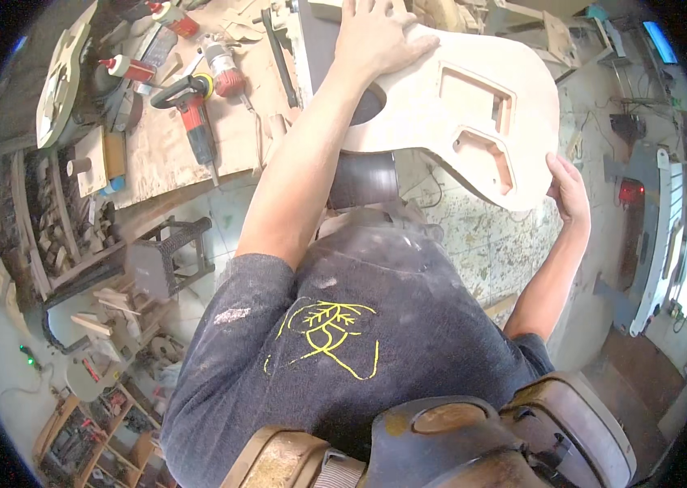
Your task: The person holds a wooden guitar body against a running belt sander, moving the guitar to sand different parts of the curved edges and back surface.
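Observation:
A pale wooden guitar body, with two routed cavities showing, lies over a machine with a dark cylinder at the top centre. My left hand rests on the upper left part of the body, fingers spread along its top. My right hand grips the body's right edge, fingers curled behind it. The body's underside is hidden, as is the upper end of the machine. A dark flat surface of the machine shows to the left of the body.
A plywood bench at upper left carries two red-capped bottles, a red-and-black power tool, another red tool and wood offcuts. Another guitar body stands at far left. A dark stool is below the bench. Machinery lines the right.

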A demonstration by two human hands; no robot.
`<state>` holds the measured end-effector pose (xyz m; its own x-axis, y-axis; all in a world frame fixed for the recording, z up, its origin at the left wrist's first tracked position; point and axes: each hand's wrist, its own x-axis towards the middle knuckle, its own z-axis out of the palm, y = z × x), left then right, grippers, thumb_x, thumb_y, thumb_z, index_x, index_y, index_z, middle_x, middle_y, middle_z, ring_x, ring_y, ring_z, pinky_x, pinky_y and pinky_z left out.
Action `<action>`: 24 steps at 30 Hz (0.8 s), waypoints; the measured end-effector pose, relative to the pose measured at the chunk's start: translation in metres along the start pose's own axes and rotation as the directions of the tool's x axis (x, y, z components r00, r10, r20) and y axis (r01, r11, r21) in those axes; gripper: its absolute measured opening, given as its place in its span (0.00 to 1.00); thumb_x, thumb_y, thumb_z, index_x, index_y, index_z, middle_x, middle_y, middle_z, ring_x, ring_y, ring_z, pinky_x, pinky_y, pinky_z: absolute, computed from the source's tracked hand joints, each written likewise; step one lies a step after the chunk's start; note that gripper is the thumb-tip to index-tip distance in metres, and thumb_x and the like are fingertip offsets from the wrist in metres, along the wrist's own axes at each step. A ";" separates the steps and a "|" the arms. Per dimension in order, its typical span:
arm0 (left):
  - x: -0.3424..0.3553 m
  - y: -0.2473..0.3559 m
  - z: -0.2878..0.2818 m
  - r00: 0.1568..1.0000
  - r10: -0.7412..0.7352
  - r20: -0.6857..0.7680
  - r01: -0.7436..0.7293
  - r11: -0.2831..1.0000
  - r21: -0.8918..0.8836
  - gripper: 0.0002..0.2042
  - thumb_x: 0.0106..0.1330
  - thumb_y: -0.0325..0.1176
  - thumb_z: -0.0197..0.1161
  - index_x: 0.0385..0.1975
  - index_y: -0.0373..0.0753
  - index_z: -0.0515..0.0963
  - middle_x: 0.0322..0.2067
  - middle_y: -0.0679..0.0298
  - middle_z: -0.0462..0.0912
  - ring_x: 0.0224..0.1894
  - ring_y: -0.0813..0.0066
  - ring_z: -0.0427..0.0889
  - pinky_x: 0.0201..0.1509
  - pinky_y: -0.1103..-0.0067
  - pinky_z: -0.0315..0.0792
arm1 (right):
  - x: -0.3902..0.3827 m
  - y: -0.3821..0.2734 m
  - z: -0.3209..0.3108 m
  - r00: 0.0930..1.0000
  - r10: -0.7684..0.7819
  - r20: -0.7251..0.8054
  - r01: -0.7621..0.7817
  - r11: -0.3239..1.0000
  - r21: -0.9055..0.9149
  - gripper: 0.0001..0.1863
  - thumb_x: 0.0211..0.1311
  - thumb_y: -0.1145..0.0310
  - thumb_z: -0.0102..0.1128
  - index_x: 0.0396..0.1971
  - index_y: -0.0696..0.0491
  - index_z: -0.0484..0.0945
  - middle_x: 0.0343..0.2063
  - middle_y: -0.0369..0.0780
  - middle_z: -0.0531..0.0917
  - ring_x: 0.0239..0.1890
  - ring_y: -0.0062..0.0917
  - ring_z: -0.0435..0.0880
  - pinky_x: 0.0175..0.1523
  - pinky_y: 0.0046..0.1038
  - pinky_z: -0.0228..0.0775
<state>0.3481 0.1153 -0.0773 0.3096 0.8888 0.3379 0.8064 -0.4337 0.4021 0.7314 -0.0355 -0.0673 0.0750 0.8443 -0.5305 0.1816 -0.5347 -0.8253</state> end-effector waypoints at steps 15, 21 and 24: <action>-0.056 -0.074 -0.017 0.984 -0.137 -0.113 0.157 0.967 0.198 0.33 0.63 0.67 0.53 0.56 0.48 0.82 0.60 0.51 0.76 0.69 0.49 0.63 0.75 0.47 0.43 | 0.010 -0.044 0.083 0.995 -0.094 0.028 0.097 0.988 -0.117 0.35 0.67 0.53 0.60 0.70 0.52 0.66 0.50 0.39 0.84 0.44 0.20 0.86 0.44 0.23 0.77; -0.080 -0.093 -0.045 0.970 -0.223 -0.100 0.240 0.946 0.218 0.35 0.63 0.68 0.53 0.56 0.45 0.81 0.62 0.51 0.74 0.71 0.49 0.61 0.76 0.44 0.40 | 0.023 -0.051 0.122 0.985 -0.149 0.084 0.160 0.978 -0.131 0.30 0.69 0.56 0.57 0.67 0.53 0.70 0.51 0.39 0.84 0.49 0.21 0.83 0.50 0.24 0.75; -0.087 -0.099 -0.072 0.973 -0.224 -0.045 0.229 0.944 0.237 0.36 0.61 0.68 0.54 0.51 0.38 0.83 0.53 0.47 0.81 0.64 0.50 0.73 0.74 0.50 0.52 | 0.045 -0.052 0.140 0.953 -0.284 0.100 0.298 0.938 -0.175 0.26 0.71 0.58 0.53 0.63 0.55 0.74 0.51 0.40 0.84 0.50 0.24 0.83 0.55 0.24 0.73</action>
<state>0.2056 0.0701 -0.0854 0.0976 0.9558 0.2773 0.9516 -0.1712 0.2554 0.5881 0.0258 -0.0757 -0.0786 0.9536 -0.2906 0.3639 -0.2440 -0.8989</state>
